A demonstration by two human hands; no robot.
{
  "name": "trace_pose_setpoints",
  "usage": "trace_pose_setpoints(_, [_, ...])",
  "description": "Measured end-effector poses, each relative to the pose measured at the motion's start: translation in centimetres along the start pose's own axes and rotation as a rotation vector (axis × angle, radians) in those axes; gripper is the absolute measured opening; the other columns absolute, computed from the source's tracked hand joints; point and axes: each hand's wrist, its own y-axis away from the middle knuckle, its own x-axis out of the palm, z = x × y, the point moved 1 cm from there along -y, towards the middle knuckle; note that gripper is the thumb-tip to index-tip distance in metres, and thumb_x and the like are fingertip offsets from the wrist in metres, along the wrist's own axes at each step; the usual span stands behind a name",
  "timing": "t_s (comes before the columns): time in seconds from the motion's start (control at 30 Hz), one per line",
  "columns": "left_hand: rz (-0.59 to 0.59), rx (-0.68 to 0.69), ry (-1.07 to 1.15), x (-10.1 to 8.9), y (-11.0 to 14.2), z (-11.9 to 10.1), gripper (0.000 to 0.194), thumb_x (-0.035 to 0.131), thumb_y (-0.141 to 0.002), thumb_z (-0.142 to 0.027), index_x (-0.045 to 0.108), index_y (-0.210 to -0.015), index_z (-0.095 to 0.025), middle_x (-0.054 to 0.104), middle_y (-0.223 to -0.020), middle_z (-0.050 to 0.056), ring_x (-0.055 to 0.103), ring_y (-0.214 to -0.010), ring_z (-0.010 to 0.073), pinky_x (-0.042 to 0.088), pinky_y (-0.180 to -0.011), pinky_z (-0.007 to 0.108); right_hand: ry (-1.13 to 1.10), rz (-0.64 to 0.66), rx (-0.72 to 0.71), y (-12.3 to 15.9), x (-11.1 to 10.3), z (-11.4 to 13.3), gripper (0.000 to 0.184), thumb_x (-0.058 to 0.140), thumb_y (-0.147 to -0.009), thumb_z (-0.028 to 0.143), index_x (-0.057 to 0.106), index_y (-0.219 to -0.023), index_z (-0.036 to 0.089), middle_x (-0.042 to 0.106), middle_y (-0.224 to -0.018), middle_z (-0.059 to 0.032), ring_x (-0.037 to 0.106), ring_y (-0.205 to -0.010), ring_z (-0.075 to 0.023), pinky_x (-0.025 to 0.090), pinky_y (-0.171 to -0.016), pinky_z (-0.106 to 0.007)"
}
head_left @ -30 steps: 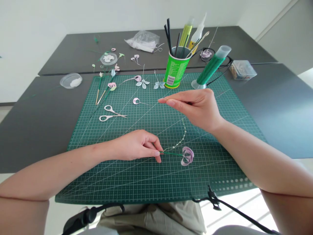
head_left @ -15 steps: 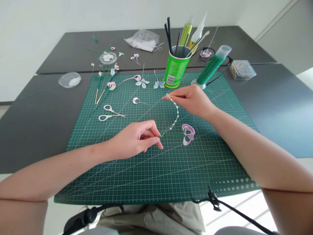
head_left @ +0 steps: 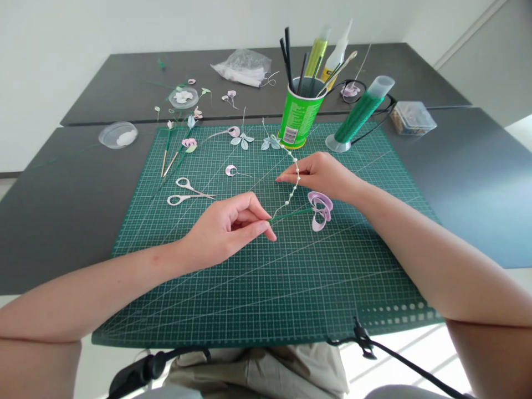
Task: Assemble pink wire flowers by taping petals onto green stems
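My left hand pinches a green stem and the lower end of a pale beaded strand between thumb and fingertips. At the stem's right end is a lilac looped-petal flower. The strand curves upward, its far end close to a pale blue leaf piece. Behind that curve is my right hand, its thumb and index tips closed together; whether anything thin is between them I cannot make out. White-handled scissors lie open left of my hands on the green cutting mat.
A green can of tools stands at the mat's back edge, beside a tube of green thread. Behind are a glue bottle and a plastic bag. Small flower pieces, wrapped sticks and round dishes sit at left; a clear box at right.
The strand's upper end has come away from my right fingertips and moved up and back. My right fingertips are slightly lower. My left hand has risen a little with stem and flower.
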Motion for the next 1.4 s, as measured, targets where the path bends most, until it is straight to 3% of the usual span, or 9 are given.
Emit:
trace_pose_setpoints(0.2, [-0.331, 0.131, -0.066, -0.5, -0.2, -0.3, 0.011, 0.066, -0.097, -0.026, 0.057, -0.092, -0.022, 0.081, -0.082, 0.002, 0.039, -0.044, 0.007, 0.034, -0.047, 0.026, 0.044, 0.039, -0.03, 0.0, -0.1, 0.0, 0.024, 0.07, -0.095, 0.034, 0.087, -0.088, 0.018, 0.078, -0.076, -0.0031, 0.062, -0.066, -0.014, 0.043, -0.065, -0.03])
trace_pose_setpoints(0.33, [-0.52, 0.169, -0.087, -1.6, -0.9, 0.4, 0.013, 0.068, -0.098, -0.03, 0.067, -0.108, -0.022, 0.081, -0.086, 0.002, 0.038, -0.045, 0.0082, 0.031, -0.044, 0.027, 0.0, 0.092, -0.026, 0.2, -0.2, 0.5, 0.024, 0.07, -0.096, 0.033, 0.088, -0.098, 0.018, 0.085, -0.094, -0.0047, 0.073, -0.08, -0.0177, 0.051, -0.072, -0.031])
trace_pose_setpoints(0.5, [-0.6, 0.207, -0.054, -2.6, -1.7, 1.2, 0.014, 0.069, -0.096, -0.028, 0.072, -0.107, -0.02, 0.081, -0.089, 0.004, 0.043, -0.048, 0.0082, 0.036, -0.046, 0.026, 0.023, 0.149, -0.048, 0.7, -0.2, 1.1, 0.024, 0.07, -0.097, 0.034, 0.089, -0.098, 0.018, 0.085, -0.092, -0.0036, 0.074, -0.076, -0.0169, 0.05, -0.067, -0.03])
trace_pose_setpoints(0.67, [-0.638, 0.192, -0.058, -3.1, -2.3, 1.6, 0.012, 0.07, -0.095, -0.03, 0.071, -0.103, -0.02, 0.083, -0.09, 0.005, 0.045, -0.048, 0.0082, 0.039, -0.047, 0.026, 0.017, 0.254, -0.167, 1.6, 0.2, 2.3, 0.021, 0.07, -0.097, 0.029, 0.088, -0.099, 0.019, 0.085, -0.091, -0.0022, 0.071, -0.07, -0.0137, 0.049, -0.066, -0.029])
trace_pose_setpoints(0.83, [-0.637, 0.149, -0.178, -3.1, -2.3, 1.7, 0.012, 0.07, -0.096, -0.033, 0.07, -0.101, -0.022, 0.08, -0.082, 0.003, 0.051, -0.052, 0.0106, 0.041, -0.051, 0.027, 0.039, 0.359, -0.295, 3.2, 0.8, 4.7, 0.019, 0.07, -0.1, 0.024, 0.088, -0.097, 0.018, 0.082, -0.077, 0.0002, 0.07, -0.063, -0.0119, 0.046, -0.063, -0.027])
trace_pose_setpoints(1.03, [-0.608, 0.134, -0.285, -2.7, -2.2, 1.5, 0.009, 0.067, -0.095, -0.028, 0.071, -0.099, -0.021, 0.08, -0.078, 0.001, 0.05, -0.048, 0.0101, 0.038, -0.05, 0.027, -0.028, 0.508, -0.454, 4.8, 2.0, 6.4, 0.023, 0.064, -0.105, 0.021, 0.087, -0.102, 0.019, 0.086, -0.1, -0.0017, 0.08, -0.083, -0.0162, 0.053, -0.07, -0.026])
trace_pose_setpoints(1.1, [-0.576, 0.111, -0.337, -2.6, -2.2, 1.5, 0.01, 0.067, -0.095, -0.027, 0.072, -0.099, -0.019, 0.081, -0.079, 0.002, 0.057, -0.052, 0.0116, 0.042, -0.053, 0.027, -0.093, 0.511, -0.509, 5.2, 2.1, 6.6, 0.022, 0.064, -0.105, 0.021, 0.086, -0.106, 0.018, 0.086, -0.104, -0.0022, 0.082, -0.087, -0.0168, 0.055, -0.072, -0.025])
trace_pose_setpoints(1.27, [-0.423, 0.048, -0.495, -1.9, -2.1, 1.5, 0.015, 0.063, -0.097, -0.027, 0.075, -0.102, -0.019, 0.084, -0.087, 0.003, 0.077, -0.076, 0.0186, 0.053, -0.068, 0.029, -0.297, 0.366, -0.682, 6.0, 0.9, 7.4, 0.022, 0.067, -0.104, 0.016, 0.082, -0.119, 0.011, 0.085, -0.107, -0.0058, 0.082, -0.085, -0.0128, 0.059, -0.07, -0.02])
trace_pose_setpoints(1.4, [-0.232, 0.014, -0.63, -0.8, -1.5, 1.3, 0.017, 0.059, -0.097, -0.022, 0.076, -0.098, -0.02, 0.084, -0.083, 0.0, 0.076, -0.071, 0.0183, 0.05, -0.068, 0.03, -0.29, 0.213, -0.681, 6.3, -0.5, 7.7, 0.023, 0.067, -0.105, 0.024, 0.083, -0.122, 0.025, 0.086, -0.101, -0.0016, 0.08, -0.073, -0.0116, 0.063, -0.072, -0.021])
